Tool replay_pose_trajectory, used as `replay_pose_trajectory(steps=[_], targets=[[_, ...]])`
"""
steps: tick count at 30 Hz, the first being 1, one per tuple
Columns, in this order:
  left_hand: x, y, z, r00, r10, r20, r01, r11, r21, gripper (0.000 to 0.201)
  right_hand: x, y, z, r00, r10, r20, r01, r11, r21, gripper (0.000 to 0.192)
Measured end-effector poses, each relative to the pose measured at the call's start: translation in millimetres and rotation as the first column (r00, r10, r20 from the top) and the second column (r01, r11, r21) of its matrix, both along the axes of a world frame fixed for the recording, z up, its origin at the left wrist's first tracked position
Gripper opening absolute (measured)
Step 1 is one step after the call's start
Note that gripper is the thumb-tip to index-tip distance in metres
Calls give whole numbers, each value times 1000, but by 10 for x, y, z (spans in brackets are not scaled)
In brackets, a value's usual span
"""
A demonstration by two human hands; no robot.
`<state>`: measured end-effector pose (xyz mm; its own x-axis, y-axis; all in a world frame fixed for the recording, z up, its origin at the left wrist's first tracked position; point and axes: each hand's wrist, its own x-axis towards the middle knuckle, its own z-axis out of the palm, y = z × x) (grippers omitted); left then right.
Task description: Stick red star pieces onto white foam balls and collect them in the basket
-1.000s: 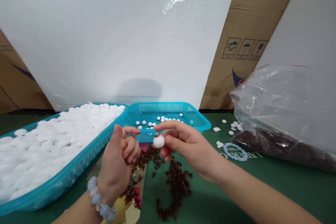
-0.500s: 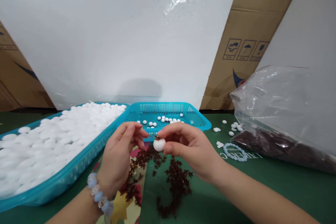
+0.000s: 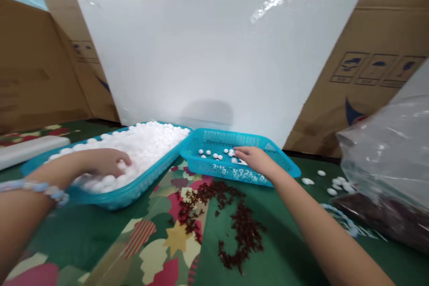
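Observation:
My left hand [image 3: 109, 162] reaches into a blue plastic basket [image 3: 134, 190] heaped with small white balls [image 3: 150, 143]. Its fingers are partly sunk among the balls and slightly blurred, so I cannot make out whether one is gripped. Over a second blue basket [image 3: 217, 170], my right hand [image 3: 253, 158] has its fingers stretched out and apart. White balls [image 3: 215, 156] lie scattered on that basket's floor, some right beneath my right fingertips. Dark red-brown, small branching pieces [image 3: 246, 232] are strewn on the table in front of the baskets.
A clear plastic bag [image 3: 385, 205] of dark brown material lies at the right. Near it are several loose white balls [image 3: 338, 184] and a pale blue bead bracelet [image 3: 342, 216]. A white board [image 3: 217, 53] leans against cardboard boxes behind. A white slab [image 3: 33, 149] lies far left.
My right hand has moved from the middle to the second basket, and the white ball with a brown piece has left its fingers. My left hand has gone left into the heaped basket.

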<state>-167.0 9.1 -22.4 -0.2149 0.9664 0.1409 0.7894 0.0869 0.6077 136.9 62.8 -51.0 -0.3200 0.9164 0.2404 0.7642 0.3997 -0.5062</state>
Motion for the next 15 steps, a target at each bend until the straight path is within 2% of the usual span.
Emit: replay_pose_trajectory(steps=[3,5,7,9,10,12,14,15], targets=[[2,-48,-4,977,-62,-204,14,974,-228,15,3,-23,-10,996,-33,82,32,999,23,27],[24,-68,56,948,-82,-307,-18,950,-310,16,-10,-107,49,993,-32,113,25,997,67,29],[47,-86,113,919,-81,-387,-66,934,-352,16,-45,-228,119,989,46,140,-57,995,80,27],[63,-106,146,894,-78,-441,-98,927,-362,16,-103,-361,150,965,193,180,-202,979,31,23],[66,-117,152,885,-79,-459,-103,928,-358,16,-138,-424,143,934,286,216,-289,957,-16,21],[63,-135,146,872,-79,-483,-101,936,-336,16,-210,-523,85,821,469,325,-449,883,-137,21],[49,-145,121,870,-81,-487,-86,947,-310,18,-274,-579,-3,700,576,422,-526,815,-241,25],[41,-145,104,873,-81,-482,-77,951,-300,18,-299,-591,-45,665,594,453,-533,802,-268,27]])
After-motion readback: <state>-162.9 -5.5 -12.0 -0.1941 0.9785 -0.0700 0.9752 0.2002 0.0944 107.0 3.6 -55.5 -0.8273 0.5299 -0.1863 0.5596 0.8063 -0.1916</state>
